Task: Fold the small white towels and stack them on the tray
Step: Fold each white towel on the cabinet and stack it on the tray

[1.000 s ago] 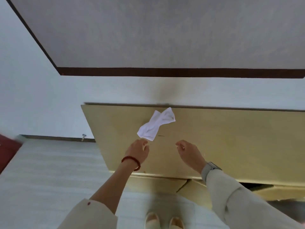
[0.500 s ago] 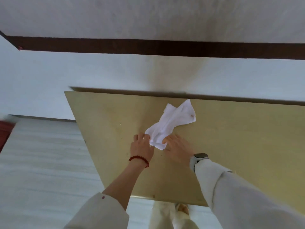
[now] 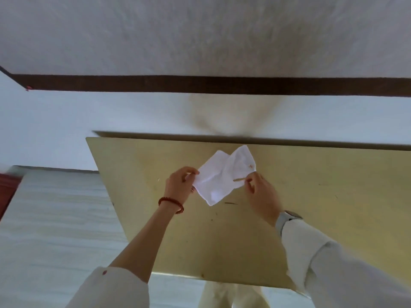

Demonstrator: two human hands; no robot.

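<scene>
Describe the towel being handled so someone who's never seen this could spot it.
Find the yellowish table against the wall. Near its far edge, the left hand and right hand pinch a small crumpled white towel, the only cloth there.

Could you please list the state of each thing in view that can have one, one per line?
white towel: crumpled, not yet folded, held at two edges above the table.
left hand: pinches the towel's left edge.
right hand: pinches the towel's right edge.
table: gold top, a few small marks on it.
tray: not in view.
</scene>
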